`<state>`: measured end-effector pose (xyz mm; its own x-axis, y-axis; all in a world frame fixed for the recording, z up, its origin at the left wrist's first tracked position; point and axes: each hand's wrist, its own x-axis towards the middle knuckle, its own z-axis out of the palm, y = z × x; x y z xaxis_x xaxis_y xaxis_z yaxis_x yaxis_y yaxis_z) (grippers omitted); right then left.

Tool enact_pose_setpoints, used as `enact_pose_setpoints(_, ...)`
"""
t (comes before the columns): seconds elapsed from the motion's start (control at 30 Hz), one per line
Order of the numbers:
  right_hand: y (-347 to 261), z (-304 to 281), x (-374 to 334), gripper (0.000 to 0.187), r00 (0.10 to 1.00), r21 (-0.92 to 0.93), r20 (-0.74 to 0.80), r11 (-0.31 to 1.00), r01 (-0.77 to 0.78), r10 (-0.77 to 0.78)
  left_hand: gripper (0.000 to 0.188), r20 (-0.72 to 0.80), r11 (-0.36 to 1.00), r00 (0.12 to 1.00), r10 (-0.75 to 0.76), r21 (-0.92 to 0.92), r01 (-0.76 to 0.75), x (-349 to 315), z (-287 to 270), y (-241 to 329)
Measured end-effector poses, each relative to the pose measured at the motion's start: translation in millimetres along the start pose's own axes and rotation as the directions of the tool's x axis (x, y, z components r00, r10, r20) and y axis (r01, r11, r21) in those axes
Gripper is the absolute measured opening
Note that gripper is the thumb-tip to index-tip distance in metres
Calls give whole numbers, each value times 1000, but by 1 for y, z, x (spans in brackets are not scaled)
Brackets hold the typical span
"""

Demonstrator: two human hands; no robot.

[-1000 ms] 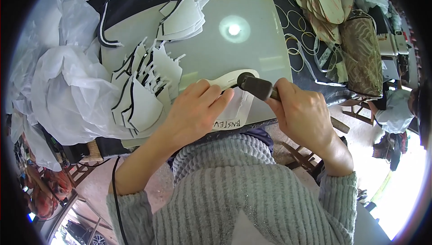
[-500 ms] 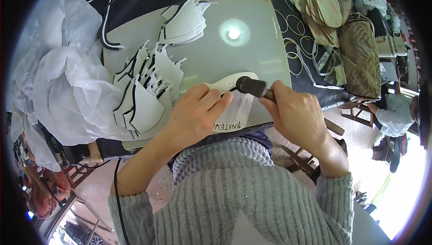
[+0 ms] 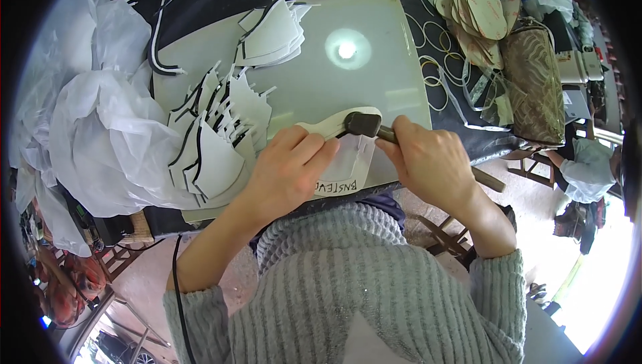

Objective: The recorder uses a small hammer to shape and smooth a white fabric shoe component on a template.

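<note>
My right hand (image 3: pixel 436 165) is wrapped round the wooden handle of a hammer (image 3: pixel 363 125), whose dark blocky head is at the upper right end of a curved white cut piece (image 3: pixel 328 125). Whether the head touches the piece or hovers just over it I cannot tell. With bent fingers, my left hand (image 3: pixel 286 171) presses the piece down near its left end. Below the fingers a pale flat template (image 3: pixel 340 185) with hand lettering lies at the board's near edge. Part of the piece is hidden under my left fingers and the hammer head.
The work lies on a pale smooth board (image 3: pixel 334 90). Stacks of white pieces with black edging (image 3: pixel 214 157) stand at its left, beside crumpled white plastic (image 3: pixel 100 143). Beige cut pieces (image 3: pixel 471 13), loose cords (image 3: pixel 438 60) and a brown patterned roll (image 3: pixel 535 86) lie at right.
The hammer head has moved a little left, and its head has turned over the white piece. My right hand has shifted left with it; the left hand stays nearly in place.
</note>
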<state>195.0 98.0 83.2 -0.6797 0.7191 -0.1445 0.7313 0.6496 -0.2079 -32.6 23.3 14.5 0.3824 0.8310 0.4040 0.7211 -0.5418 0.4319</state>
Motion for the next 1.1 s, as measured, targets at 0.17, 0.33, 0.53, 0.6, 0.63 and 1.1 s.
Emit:
enact_pose_setpoints(0.17,3,-18,0,37,984,152,-130,984,-98,118,18,-44,980,982,-183,-91,179,7,-2,5)
enact_pose_setpoints(0.33,12,9,-6,37,992,61,-3,990,-128,129,18,46,913,915,-400,-63,402,35,3,9)
enact_pose_setpoints(0.53,12,4,-6,30,990,116,3,983,-142,143,18,273,818,792,-547,-29,575,53,-4,1)
enact_pose_setpoints(0.6,17,1,-3,35,998,18,-51,999,-40,41,17,286,829,792,-540,17,559,54,-5,0)
enact_pose_setpoints(0.63,14,-5,-3,35,998,18,-59,999,-31,32,16,298,830,794,-531,-6,557,51,-6,-1)
enact_pose_setpoints(1.1,-9,-26,-4,31,973,260,-223,958,120,-62,24,-195,990,971,-137,17,143,-36,-32,6)
